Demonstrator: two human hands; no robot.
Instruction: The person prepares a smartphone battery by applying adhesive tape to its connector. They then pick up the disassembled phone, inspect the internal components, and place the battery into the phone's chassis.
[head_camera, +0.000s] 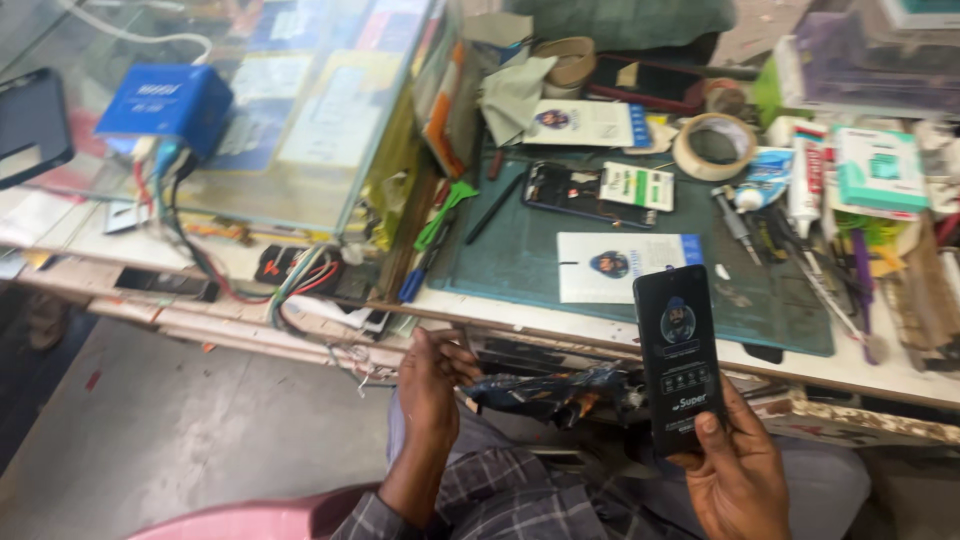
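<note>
My right hand (735, 470) holds a black phone-shaped panel (679, 355) upright, with a printed film on its face, thumb on its lower edge. My left hand (430, 385) grips one end of a crumpled dark plastic strip (550, 390) that stretches across my lap toward the panel. Both hands are in front of the bench edge. On the green work mat (520, 250) lie an opened phone body (580, 193) and a white card with a round picture (610, 265).
A roll of tape (714, 146), glue tubes (806, 175), tweezers and several tools crowd the right of the bench. A glass case (300, 120) with a blue box (165, 105) and loose wires (290, 285) stands at left. Grey floor lies lower left.
</note>
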